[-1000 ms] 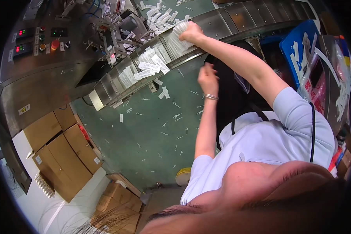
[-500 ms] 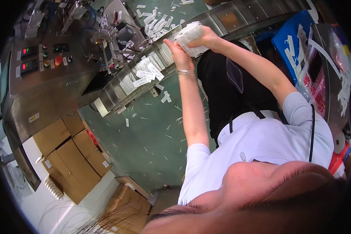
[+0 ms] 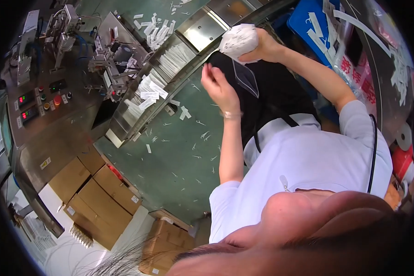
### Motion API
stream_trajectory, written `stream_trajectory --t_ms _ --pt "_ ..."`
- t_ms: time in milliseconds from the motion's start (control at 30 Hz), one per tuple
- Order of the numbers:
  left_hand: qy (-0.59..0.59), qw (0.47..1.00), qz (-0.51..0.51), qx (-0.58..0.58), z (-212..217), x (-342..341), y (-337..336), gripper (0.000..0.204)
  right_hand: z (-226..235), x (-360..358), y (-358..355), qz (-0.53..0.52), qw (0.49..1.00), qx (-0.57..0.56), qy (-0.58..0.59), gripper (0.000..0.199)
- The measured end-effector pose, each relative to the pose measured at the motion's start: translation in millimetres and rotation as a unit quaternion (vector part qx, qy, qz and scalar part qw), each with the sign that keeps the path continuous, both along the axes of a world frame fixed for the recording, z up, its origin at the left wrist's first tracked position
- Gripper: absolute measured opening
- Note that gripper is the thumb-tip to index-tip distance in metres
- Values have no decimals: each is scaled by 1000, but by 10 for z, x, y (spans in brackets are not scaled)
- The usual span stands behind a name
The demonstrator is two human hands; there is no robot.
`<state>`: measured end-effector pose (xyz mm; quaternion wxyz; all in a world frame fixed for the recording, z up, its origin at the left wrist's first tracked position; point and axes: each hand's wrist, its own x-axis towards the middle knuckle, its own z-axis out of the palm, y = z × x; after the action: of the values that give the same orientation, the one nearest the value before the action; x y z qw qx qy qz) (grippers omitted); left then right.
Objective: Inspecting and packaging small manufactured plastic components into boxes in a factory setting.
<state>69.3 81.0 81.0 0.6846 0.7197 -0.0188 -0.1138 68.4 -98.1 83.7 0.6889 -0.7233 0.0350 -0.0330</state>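
— Two hands are up over the steel conveyor trough (image 3: 138,110), so take that as the landmark. Left of it stands the control panel (image 3: 37,99) with its buttons and small red displays; below and left of it, brown cartons (image 3: 94,195) sit on the floor.

— And on the trough itself?

— Loose white sachets (image 3: 152,89) lie scattered along it, with a neater row in one tray (image 3: 177,60). More have dropped onto the green floor (image 3: 179,147) just beside its lower edge.

— What about the hands?

— The left hand (image 3: 218,87) hovers just right of the trough, fingers loosely curled and holding nothing that I can make out. The right hand (image 3: 264,46) is farther right, near the trough's upper end, closed around a fat bundle of white sachets (image 3: 238,40).

— How would that bundle handle?

— Light, I'd judge, and soft, with each sachet thin, flat and probably slick, so single ones could slide out of a loose grip. Best held around the middle of the stack, squeezing across the flat faces, with the other palm under the ends.
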Motion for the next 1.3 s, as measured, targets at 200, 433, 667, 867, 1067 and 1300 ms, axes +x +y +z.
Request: stream_trajectory --t_ms 200,433,667,867,1067,1300 --pt "171 982 -40 65 -630 -475 -134 18 232 -234 218 34 981 -184 -45 48" --pt "219 968 26 -119 -1070 -659 -309 18 -283 -598 121 108 821 -539 -154 43" --pt "139 984 102 -44 -773 -731 -276 22 -371 -643 60 153 686 -667 -249 22" --pt "-47 994 75 61 -573 -755 -255 17 -410 -545 280 116 609 -772 -142 22" --pt "-268 937 48 220 -575 -553 -276 14 -385 -764 391 254 619 -733 -118 30" --pt "-266 958 30 102 -876 -585 -344 13 -268 -914 115 188 815 -530 -139 49"
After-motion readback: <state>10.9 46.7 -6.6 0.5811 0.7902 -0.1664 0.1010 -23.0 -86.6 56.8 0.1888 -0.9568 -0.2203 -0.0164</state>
